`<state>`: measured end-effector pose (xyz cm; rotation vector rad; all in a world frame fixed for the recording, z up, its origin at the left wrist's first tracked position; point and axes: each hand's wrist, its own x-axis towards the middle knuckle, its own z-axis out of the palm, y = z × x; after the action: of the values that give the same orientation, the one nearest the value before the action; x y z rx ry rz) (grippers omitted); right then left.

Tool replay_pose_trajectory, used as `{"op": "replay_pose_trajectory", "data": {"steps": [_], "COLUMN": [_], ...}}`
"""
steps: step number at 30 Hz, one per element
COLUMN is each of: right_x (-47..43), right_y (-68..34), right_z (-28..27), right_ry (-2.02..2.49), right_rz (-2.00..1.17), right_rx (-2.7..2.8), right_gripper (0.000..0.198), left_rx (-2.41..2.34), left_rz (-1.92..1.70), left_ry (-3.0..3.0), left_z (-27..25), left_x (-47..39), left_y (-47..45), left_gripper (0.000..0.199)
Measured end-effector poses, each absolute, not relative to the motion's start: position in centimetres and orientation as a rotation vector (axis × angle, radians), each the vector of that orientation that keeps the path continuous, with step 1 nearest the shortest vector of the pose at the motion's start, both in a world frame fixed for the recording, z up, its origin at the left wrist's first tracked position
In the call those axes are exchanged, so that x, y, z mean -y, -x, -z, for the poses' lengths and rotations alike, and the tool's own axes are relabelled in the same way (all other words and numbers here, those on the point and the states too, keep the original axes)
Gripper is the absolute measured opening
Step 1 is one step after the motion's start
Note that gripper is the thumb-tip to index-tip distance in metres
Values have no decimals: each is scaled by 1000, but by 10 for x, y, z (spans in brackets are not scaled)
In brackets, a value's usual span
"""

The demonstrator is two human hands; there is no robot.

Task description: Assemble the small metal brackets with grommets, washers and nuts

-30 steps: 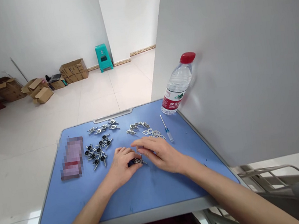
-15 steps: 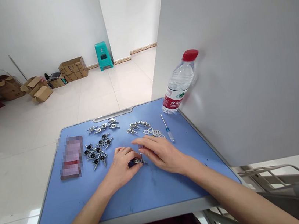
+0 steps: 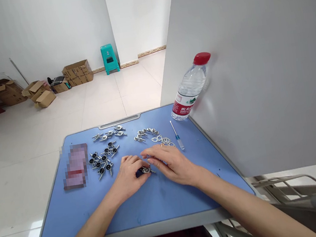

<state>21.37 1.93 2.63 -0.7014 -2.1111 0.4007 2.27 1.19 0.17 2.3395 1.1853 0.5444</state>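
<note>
My left hand (image 3: 130, 175) is closed around a small silver metal fitting (image 3: 145, 170) and keeps it at the table top; the fingers hide much of it. A thin pin-like end of the fitting sticks out to the right. My right hand (image 3: 172, 163) arches just right of and above it, fingers stretched and thumb a little apart, with nothing visible between them. Left of my hands lie several metal fittings with black round centres (image 3: 104, 158). Beyond my right hand are flat silver two-hole plates (image 3: 165, 140) and an arc of small silver parts (image 3: 145, 132).
Several silver fittings (image 3: 110, 133) lie at the table's back left. A clear-handled screwdriver (image 3: 180, 143) rests right of the plates. A water bottle (image 3: 189, 88) stands by the grey panel (image 3: 258, 80) on the right. A blurred purple packet (image 3: 78, 165) lies on the left.
My right hand has shifted very slightly to the right, and its fingers have moved a little. My left hand and the fitting stay in place.
</note>
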Motion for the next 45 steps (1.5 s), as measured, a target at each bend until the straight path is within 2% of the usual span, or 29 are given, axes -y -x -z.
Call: {"op": "replay_pose_trajectory", "data": {"steps": [8,13,24,31,45], "right_x": [-18,-16,-20,-21,-22], "right_y": [-205,-200,-210,-205,-208], "right_z": [-13,-6,-25,-11,-16], "right_ry": [786,875,700,827,868], "right_rz": [-274,-491,-551,-357,-547], "right_rx": [2048,1995,2188,2114,1921], "right_gripper": [11,9,31,19,18], "left_rx": [-1167,-1175,-1153,-1145,-1141], "left_rz": [-557,-562,-588,-580,-524], "left_ry": [-2361,-2376,-2337,-2304,-2137], "left_z": [-1,0,1,-3,-11], "left_x": [-13,-13,-12,-11,-15], "left_y": [-23,-24,-23,-23,-20], "left_gripper": [3,7,10,6,4]}}
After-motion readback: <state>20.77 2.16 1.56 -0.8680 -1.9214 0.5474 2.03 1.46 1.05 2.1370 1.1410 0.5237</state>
